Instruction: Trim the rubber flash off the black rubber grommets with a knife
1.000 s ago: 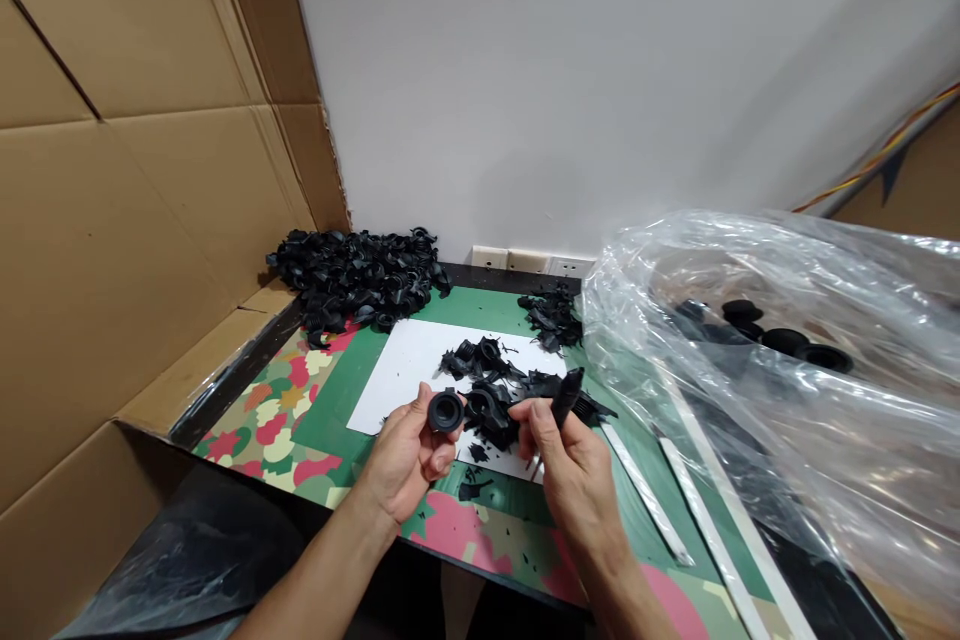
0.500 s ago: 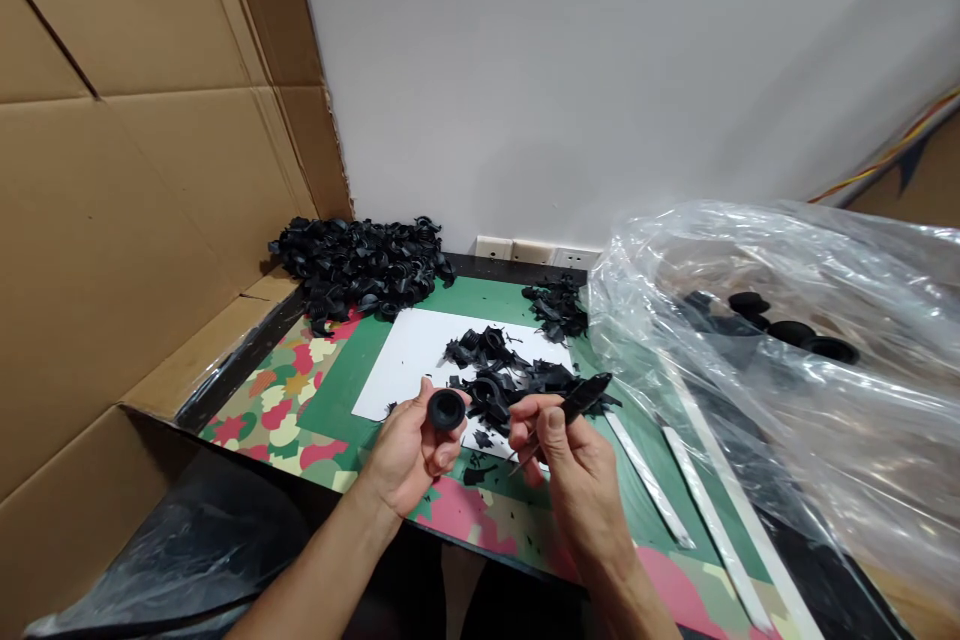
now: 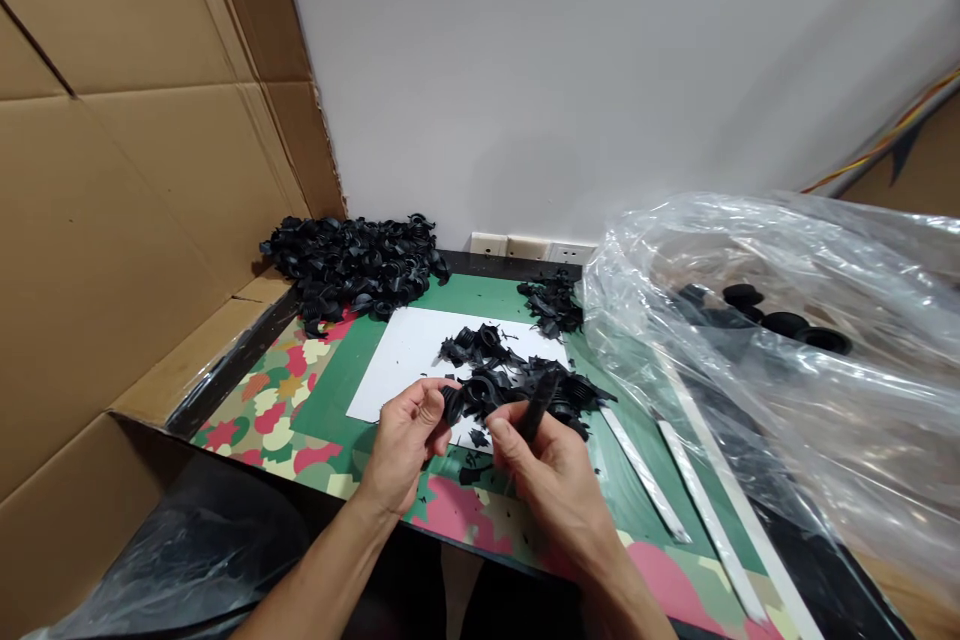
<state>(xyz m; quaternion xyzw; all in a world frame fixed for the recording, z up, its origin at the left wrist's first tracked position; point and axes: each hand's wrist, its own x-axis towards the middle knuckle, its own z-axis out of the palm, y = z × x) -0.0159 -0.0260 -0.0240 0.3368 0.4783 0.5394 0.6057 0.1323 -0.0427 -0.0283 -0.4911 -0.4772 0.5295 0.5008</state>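
Observation:
My left hand (image 3: 405,445) pinches a small round black rubber part (image 3: 451,404) between thumb and fingers, turned edge-on. My right hand (image 3: 547,475) is closed around a black-handled tool (image 3: 541,408), its tip brought close to the part. Both hands hover over the near edge of a white sheet (image 3: 409,350) that carries a small heap of black rubber scraps (image 3: 517,382).
A large pile of black rubber parts (image 3: 352,265) lies at the back left by the cardboard wall (image 3: 127,190). A smaller scrap pile (image 3: 553,303) sits at the back. A clear plastic bag (image 3: 780,360) with black parts fills the right. White strips (image 3: 645,475) lie on the green mat.
My right hand swung the tool in toward the left hand. The left hand turned the round part from face-up to edge-on, and the two hands came together.

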